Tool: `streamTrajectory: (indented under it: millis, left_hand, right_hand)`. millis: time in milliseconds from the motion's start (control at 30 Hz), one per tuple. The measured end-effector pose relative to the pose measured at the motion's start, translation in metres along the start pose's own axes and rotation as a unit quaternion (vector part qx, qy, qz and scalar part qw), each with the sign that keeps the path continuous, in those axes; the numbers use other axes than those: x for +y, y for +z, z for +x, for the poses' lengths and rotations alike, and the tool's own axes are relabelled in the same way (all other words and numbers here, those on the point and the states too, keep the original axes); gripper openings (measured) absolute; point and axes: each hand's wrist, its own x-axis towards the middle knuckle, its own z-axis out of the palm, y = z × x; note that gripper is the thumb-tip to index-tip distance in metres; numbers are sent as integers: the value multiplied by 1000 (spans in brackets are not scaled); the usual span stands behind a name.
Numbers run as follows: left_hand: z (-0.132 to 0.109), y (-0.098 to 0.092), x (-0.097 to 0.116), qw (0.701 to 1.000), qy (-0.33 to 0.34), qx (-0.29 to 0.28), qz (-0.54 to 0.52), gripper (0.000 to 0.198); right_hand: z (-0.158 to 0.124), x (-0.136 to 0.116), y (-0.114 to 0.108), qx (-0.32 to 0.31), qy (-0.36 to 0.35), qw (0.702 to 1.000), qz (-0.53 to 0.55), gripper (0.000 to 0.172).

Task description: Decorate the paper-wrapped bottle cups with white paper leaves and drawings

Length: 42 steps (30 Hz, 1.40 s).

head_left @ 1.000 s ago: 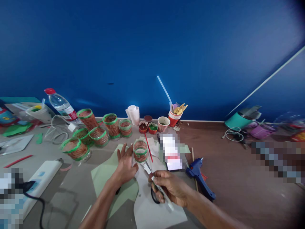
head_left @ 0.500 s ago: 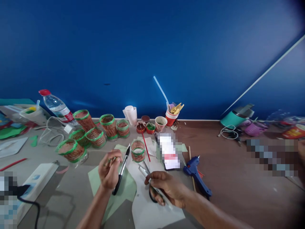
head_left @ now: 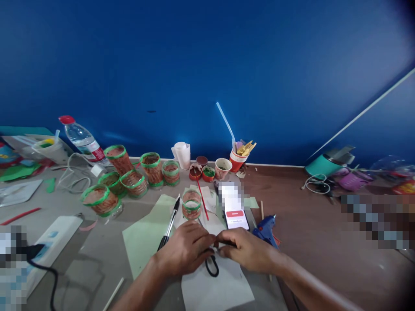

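Observation:
My left hand (head_left: 186,251) is closed around a black pen (head_left: 169,224) whose white tip points away from me. My right hand (head_left: 248,249) is closed and meets the left hand at the fingertips above a white paper sheet (head_left: 217,287). A black scissor handle loop (head_left: 212,265) shows just below both hands; which hand grips the scissors is hidden. A small jar wrapped in brown twine with green rims (head_left: 191,204) stands right behind the hands. A pale green paper sheet (head_left: 145,237) lies under the left forearm.
Several more twine-wrapped jars (head_left: 134,183) stand at the back left beside a water bottle (head_left: 81,139). A phone (head_left: 236,217), a blue glue gun (head_left: 266,226), small paint cups (head_left: 208,173), a cup of tools (head_left: 239,159) and a white power strip (head_left: 53,242) surround the work spot.
My left hand lifted the black pen off the green sheet and carried it right. Both hands have come together over the scissors.

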Motion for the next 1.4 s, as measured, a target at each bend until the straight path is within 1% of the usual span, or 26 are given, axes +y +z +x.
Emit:
streamTrajectory:
  millis: [100,200,300,433,567,733,800,867,933,1000,1100,1167,1200,1233,1300,1400]
  left_hand:
    - [-1,2,-1,1000,-2,25,-2,15]
    - [-4,6,-2,999,-4,34,1,14]
    - [-9,11,-3,1000,-7,26,16,14]
    - [-11,14,-4,999,-18,16,37,13]
    - [-9,14,-5,999,-22,-1,47,10]
    - [-8,15,-5,995,-42,-36,80,11]
    - [-9,16,-4,993,-55,-52,88,13]
    - [-9,18,-1,991,-72,-72,87,15]
    - [-7,18,3,989,-92,-92,76,18]
    - [-5,18,6,985,-115,-113,56,21]
    - [0,17,8,974,-173,-149,11,28]
    - [2,18,8,970,-197,-141,0,26]
    - [3,18,8,973,-193,-125,6,20]
    - [3,19,7,979,-175,-105,20,16]
    - [3,21,7,989,-120,-62,58,20]
    - [2,21,7,992,-57,-22,111,8]
  right_hand:
    - [-3,4,-5,-10,-20,999,-40,18]
    - [-5,7,-7,-10,-23,996,-86,17]
    - [-5,4,-8,-4,-15,992,-125,20]
    - [-3,1,-10,15,-24,989,-144,23]
    - [-4,1,-8,33,-44,978,-202,20]
    - [-8,1,-1,66,-79,936,-338,15]
    - [-10,5,3,88,-110,912,-385,14]
    - [-13,13,6,129,-156,881,-428,15]
    - [-16,21,8,175,-204,848,-458,16]
    - [-18,29,8,210,-240,822,-472,17]
    - [-17,34,4,225,-271,801,-484,18]
    - [-13,33,1,223,-267,803,-484,18]
    - [-11,31,1,221,-258,810,-479,18]
    - [-8,29,0,217,-246,819,-471,18]
    - [-4,22,1,200,-222,839,-454,17]
    - [-4,10,1,149,-196,859,-449,17]
